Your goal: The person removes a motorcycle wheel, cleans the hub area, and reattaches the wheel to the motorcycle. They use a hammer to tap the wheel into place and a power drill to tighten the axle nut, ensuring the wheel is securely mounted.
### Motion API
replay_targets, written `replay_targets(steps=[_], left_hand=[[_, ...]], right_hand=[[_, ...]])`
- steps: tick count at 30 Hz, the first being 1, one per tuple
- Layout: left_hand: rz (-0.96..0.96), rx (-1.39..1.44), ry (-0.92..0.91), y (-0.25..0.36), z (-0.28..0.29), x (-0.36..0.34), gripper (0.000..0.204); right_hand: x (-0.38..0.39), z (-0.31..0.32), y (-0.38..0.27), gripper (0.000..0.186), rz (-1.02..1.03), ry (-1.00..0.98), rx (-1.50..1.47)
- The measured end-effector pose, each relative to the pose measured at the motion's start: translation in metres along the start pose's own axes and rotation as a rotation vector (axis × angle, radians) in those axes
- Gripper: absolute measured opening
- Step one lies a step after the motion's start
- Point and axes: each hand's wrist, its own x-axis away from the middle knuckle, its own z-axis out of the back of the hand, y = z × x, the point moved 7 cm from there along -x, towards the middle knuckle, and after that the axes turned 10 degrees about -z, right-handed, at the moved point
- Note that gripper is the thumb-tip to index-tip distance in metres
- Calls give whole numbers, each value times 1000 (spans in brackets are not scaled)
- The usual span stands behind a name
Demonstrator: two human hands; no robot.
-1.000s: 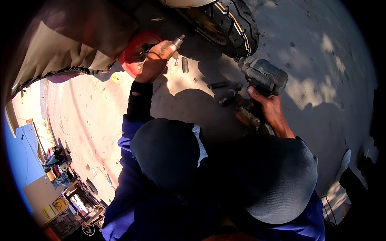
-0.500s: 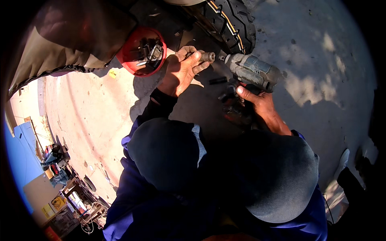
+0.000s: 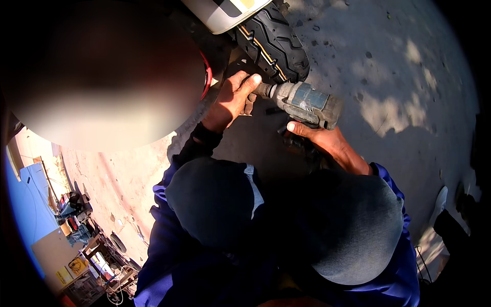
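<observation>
My right hand (image 3: 314,133) is wrapped round the handle of a grey-blue impact wrench (image 3: 307,102), its nose toward the left. On that nose sits a worn metal socket (image 3: 263,90). My left hand (image 3: 232,100) grips the socket's far end, thumb on top and fingers curled beneath it. Just beyond the tool stands a black treaded tyre (image 3: 279,43) with an orange and a white stripe, under a white body panel (image 3: 222,14). The lower part of the wrench lies in shadow behind my right hand.
A red bowl's rim (image 3: 207,77) shows beside my left wrist, the rest blurred out. My bent knees (image 3: 209,199) are close below my arms. Shoes of another person (image 3: 439,202) stand at the right. Cluttered goods and a rack (image 3: 97,250) line the far left.
The wrench has moved left and its nose has met the socket, which was apart from it before. More of the white panel shows, and a blur covers the bowl.
</observation>
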Motion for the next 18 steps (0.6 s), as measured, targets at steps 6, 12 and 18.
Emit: replay_targets(steps=[6,12,18], left_hand=[[-106,325,41,-7,4,3,25],[-191,606,-137,-8,0,12,23],[-240,225,-415,-33,-39,55,67]], right_hand=[[-5,-10,-7,54,182,-59,65],[-5,-1,29,55,-83,-63,-199],[10,-14,3,74,136,-38,265]])
